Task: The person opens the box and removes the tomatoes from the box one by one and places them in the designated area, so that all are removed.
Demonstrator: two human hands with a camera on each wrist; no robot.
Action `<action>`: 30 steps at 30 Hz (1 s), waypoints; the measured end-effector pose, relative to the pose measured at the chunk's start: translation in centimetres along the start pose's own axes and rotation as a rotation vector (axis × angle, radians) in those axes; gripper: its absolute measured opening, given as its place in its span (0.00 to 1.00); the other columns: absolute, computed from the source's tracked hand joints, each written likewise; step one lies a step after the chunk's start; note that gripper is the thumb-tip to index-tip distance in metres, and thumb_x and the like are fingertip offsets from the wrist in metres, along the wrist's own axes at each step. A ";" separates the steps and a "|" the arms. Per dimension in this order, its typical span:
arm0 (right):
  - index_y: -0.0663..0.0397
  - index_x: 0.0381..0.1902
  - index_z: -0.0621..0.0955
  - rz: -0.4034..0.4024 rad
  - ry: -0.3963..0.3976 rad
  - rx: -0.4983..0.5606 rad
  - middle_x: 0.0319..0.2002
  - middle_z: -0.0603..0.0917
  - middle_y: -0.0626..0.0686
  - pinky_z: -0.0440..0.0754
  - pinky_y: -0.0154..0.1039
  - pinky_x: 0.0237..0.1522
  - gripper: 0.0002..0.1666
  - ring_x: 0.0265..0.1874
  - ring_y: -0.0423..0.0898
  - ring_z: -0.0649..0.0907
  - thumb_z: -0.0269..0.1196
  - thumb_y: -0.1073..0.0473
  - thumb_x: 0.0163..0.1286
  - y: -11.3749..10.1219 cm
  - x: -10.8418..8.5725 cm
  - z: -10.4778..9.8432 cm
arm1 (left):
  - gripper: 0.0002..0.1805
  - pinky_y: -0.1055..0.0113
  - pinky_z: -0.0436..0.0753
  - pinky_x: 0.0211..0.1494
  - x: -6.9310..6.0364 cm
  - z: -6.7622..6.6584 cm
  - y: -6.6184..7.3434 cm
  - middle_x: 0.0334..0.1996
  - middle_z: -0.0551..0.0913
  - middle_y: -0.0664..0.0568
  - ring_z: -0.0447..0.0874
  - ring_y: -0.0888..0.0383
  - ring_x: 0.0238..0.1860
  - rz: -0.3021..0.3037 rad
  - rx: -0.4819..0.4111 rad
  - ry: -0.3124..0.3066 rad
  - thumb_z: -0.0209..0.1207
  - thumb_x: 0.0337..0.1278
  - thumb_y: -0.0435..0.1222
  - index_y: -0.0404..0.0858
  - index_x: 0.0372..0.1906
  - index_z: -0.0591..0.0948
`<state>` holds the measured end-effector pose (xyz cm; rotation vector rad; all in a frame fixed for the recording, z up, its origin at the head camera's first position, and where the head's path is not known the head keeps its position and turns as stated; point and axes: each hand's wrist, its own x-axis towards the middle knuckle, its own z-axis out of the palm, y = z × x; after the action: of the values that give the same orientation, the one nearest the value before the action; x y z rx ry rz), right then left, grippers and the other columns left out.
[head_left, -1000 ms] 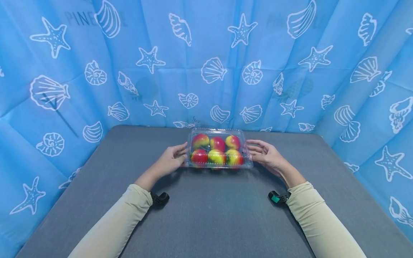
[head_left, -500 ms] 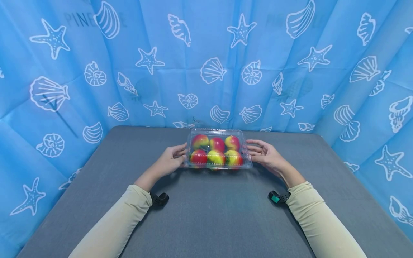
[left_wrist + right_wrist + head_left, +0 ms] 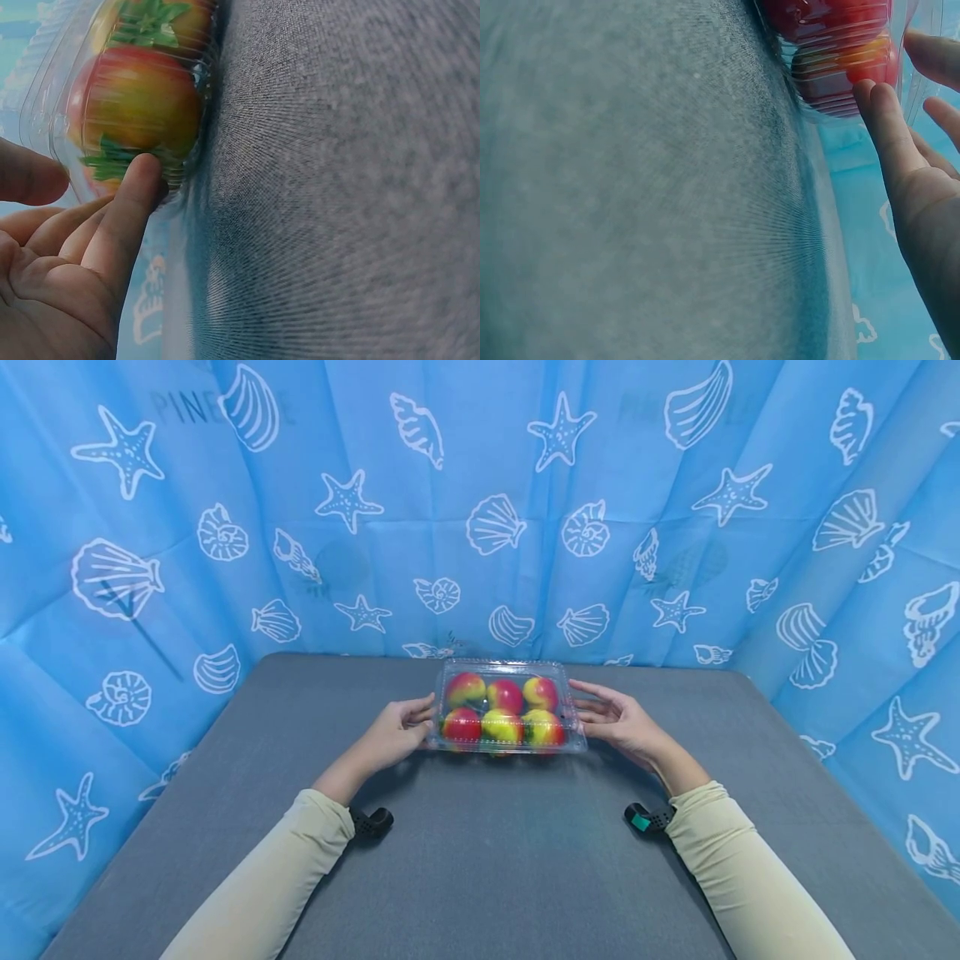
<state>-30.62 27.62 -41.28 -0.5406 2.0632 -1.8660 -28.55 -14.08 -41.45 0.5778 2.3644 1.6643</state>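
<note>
Clear box (image 3: 495, 745): sitting on the counter (image 3: 495, 843), near its far edge.
Fruit (image 3: 504, 695): lying inside in two rows, six showing.
Lid (image 3: 502, 667): covering the fruit, not showing whether tight.
Left hand (image 3: 392, 732): touching the left end with fingers and thumb apart.
Right hand (image 3: 624, 724): apparently touching the right end with spread fingers.
Filling: looking finished, seemingly leaving only the letting-go.
</note>
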 end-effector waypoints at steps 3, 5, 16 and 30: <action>0.52 0.86 0.58 0.012 0.001 -0.015 0.80 0.62 0.71 0.83 0.36 0.64 0.47 0.66 0.37 0.82 0.63 0.72 0.75 -0.1 0.0 0.1 | 0.32 0.56 0.88 0.62 -0.1 0.0 0.0 0.80 0.66 0.33 0.76 0.37 0.73 -0.004 -0.004 0.000 0.50 0.81 0.31 0.29 0.83 0.59; 0.53 0.85 0.59 0.024 0.007 -0.021 0.80 0.63 0.71 0.84 0.36 0.64 0.46 0.66 0.37 0.82 0.64 0.71 0.76 -0.2 0.0 0.2 | 0.32 0.56 0.87 0.62 -0.1 0.0 0.0 0.79 0.66 0.33 0.76 0.37 0.73 -0.004 -0.002 0.004 0.50 0.81 0.31 0.29 0.82 0.59; 0.61 0.81 0.61 0.058 0.046 -0.079 0.78 0.67 0.70 0.85 0.34 0.61 0.42 0.67 0.41 0.81 0.66 0.68 0.75 -0.3 -0.2 0.4 | 0.32 0.56 0.87 0.62 -0.3 0.2 0.0 0.79 0.66 0.34 0.76 0.38 0.73 0.002 0.004 0.005 0.50 0.81 0.31 0.30 0.83 0.59; 0.52 0.85 0.54 0.076 0.090 -0.299 0.79 0.65 0.69 0.79 0.52 0.70 0.60 0.76 0.67 0.73 0.78 0.60 0.65 -1.6 0.1 1.3 | 0.39 0.61 0.87 0.45 -0.2 0.7 1.6 0.78 0.69 0.37 0.88 0.46 0.62 -0.044 0.114 -0.058 0.56 0.80 0.37 0.33 0.85 0.54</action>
<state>-29.96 26.33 -39.79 -0.4471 2.4051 -1.5760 -27.79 -13.05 -40.19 0.5811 2.4244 1.4823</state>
